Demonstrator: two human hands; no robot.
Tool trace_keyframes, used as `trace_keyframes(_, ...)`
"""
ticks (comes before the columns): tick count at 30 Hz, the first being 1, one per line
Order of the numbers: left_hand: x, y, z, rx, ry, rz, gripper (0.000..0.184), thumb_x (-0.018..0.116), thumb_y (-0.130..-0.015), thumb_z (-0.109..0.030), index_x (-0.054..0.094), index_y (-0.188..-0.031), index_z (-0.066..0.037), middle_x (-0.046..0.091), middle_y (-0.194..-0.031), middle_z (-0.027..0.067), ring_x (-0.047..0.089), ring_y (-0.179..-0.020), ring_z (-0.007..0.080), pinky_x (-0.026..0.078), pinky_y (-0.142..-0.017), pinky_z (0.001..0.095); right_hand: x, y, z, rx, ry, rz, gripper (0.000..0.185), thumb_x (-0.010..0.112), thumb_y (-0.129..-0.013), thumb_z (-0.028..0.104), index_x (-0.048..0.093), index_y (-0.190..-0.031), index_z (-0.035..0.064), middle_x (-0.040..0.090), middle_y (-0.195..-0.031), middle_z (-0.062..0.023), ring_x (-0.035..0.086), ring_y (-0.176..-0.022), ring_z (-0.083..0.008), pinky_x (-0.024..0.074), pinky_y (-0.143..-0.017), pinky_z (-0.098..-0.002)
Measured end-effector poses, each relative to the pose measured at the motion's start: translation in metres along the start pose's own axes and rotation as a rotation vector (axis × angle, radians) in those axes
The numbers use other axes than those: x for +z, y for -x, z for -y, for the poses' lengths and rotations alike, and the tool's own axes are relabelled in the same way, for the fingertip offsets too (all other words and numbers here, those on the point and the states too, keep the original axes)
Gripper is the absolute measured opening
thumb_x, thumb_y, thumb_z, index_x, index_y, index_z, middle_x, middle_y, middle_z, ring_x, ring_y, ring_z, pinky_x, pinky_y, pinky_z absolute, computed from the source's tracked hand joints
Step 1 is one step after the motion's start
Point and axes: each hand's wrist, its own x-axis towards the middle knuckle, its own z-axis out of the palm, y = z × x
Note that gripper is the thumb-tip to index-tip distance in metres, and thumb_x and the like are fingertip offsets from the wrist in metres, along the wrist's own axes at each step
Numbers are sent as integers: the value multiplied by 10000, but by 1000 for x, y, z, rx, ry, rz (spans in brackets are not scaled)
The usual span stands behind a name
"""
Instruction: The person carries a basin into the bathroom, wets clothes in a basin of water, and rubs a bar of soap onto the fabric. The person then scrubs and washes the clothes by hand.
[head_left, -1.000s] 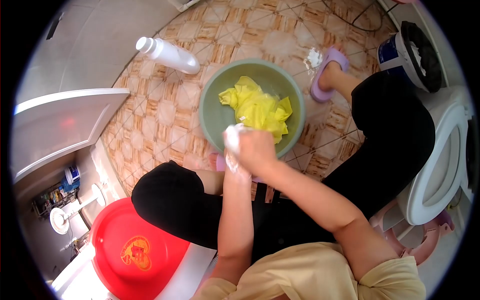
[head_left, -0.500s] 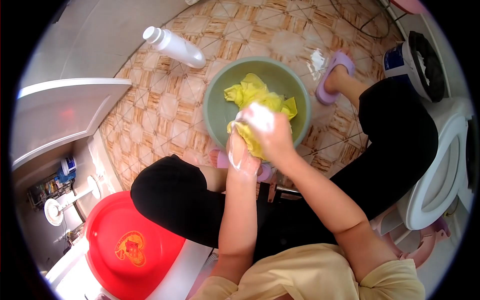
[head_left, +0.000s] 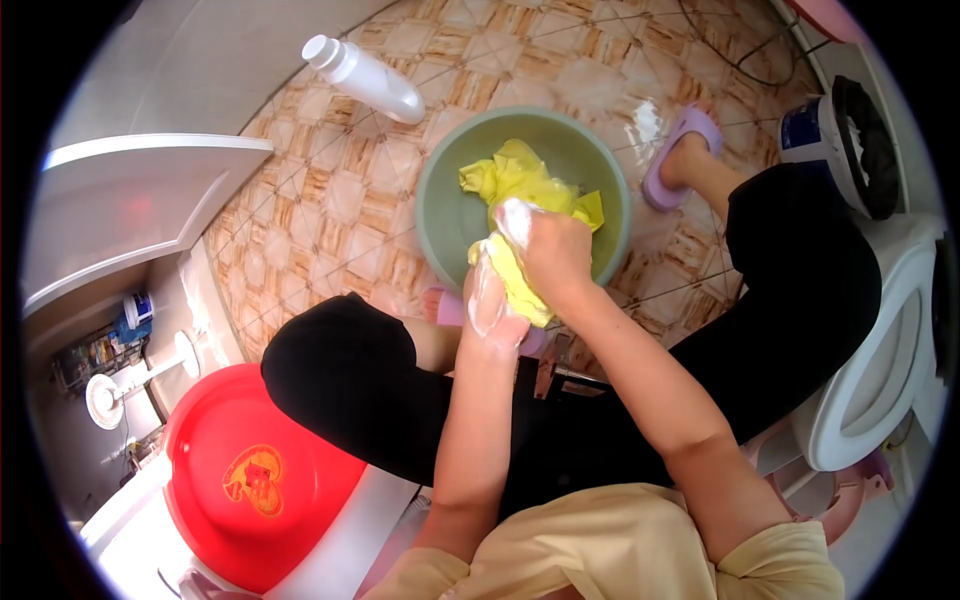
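Observation:
A wet yellow cloth [head_left: 520,176] lies bunched in a green basin [head_left: 433,200], and part of it rises to my hands over the near rim. My left hand [head_left: 490,303], streaked with white suds, is closed on a fold of the cloth. Pressed against the same fold from the right is my right hand [head_left: 552,245], its fingers curled and covered in foam. The fingertips of both hands are partly hidden by suds and cloth. A loose end of the cloth hangs out between my wrists.
A white bottle [head_left: 365,80] stands beyond the basin on the tiled floor [head_left: 340,190]. A red basin [head_left: 270,540] is at lower left, near an open white door [head_left: 130,200]. To the right are a toilet [head_left: 835,430] and a lined bin [head_left: 820,140].
My right hand has shifted slightly lower along the cloth and its motion blur is gone. The whole view has moved a little, and both hands still grip the cloth.

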Motion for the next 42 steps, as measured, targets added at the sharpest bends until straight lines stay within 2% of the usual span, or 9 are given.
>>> trace_keyframes(1, -16, -8, 1, -1, -2, 1, 182, 450, -952, -298, 514, -936, -129, 568, -801, 0, 581, -743, 151, 486, -631, 306, 3, 8, 3, 1, 0, -2, 125, 654, -759, 188, 618, -687, 92, 569, -588, -110, 578, -517, -290, 456, -486, -386)
trace_keyframes(3, -60, -38, 5, -49, 284, 828, 201, 420, -971, -248, 540, -1045, -105, 589, -945, 25, 593, -863, 172, 510, -728, 320, 12, 32, 16, -343, -34, -118, 181, 639, -784, 239, 624, -708, 75, 577, -602, -140, 569, -519, -309, 441, -479, -393)
trace_keyframes(5, -53, -33, 5, -9, 211, 809, 245, 414, -972, -244, 526, -1118, -81, 584, -1008, 53, 594, -898, 195, 515, -787, 329, 8, 34, 24, -420, -190, -118, 224, 635, -795, 266, 632, -725, 53, 589, -616, -147, 572, -533, -322, 441, -489, -393)
trace_keyframes(7, -21, -10, 4, -51, 108, 161, 227, 417, -969, -239, 523, -1091, -80, 594, -998, 67, 607, -886, 200, 522, -783, 323, -3, 7, 6, -31, 72, 60, 224, 635, -804, 247, 648, -762, 27, 603, -638, -127, 581, -551, -333, 468, -520, -374)
trace_keyframes(9, -8, 2, 1, -19, 25, 97, 259, 435, -959, -264, 512, -1114, -71, 599, -1046, 87, 613, -931, 212, 523, -806, 339, -25, -12, 0, 182, 128, 176, 331, 583, -863, 283, 651, -732, -13, 639, -705, -165, 634, -621, -268, 490, -576, -343)
trace_keyframes(11, 11, 18, -13, 106, -111, 33, 305, 457, -950, -284, 497, -1153, -60, 596, -1090, 103, 614, -967, 223, 522, -815, 359, -27, -14, -5, 116, -749, -20, 200, 623, -847, 159, 666, -875, -35, 674, -837, -138, 641, -762, -172, 489, -709, -277)
trace_keyframes(20, 20, 35, -27, 261, -75, 180, 394, 478, -943, -334, 464, -1195, -31, 590, -1105, 137, 619, -963, 251, 518, -824, 400, -62, -9, 30, 504, -1305, -28, 275, 607, -870, 115, 594, -1086, -55, 623, -1092, -89, 570, -994, -145, 445, -850, -257)
trace_keyframes(25, 22, 46, -34, 206, -334, 254, 328, 576, -860, -25, 475, -1165, 43, 572, -1060, 111, 600, -958, 176, 508, -807, 294, -66, -12, 30, 422, -1329, -4, 276, 610, -863, 102, 590, -1085, -60, 619, -1101, -97, 558, -1027, -142, 431, -880, -261)
trace_keyframes(42, 34, 55, -26, 502, -293, 91, 177, 510, -934, -106, 531, -1046, 30, 578, -948, 60, 586, -824, 98, 504, -714, 246, -67, -13, 32, 442, -1337, 10, 261, 606, -865, 89, 603, -1084, -53, 617, -1105, -98, 556, -1009, -129, 431, -862, -249)
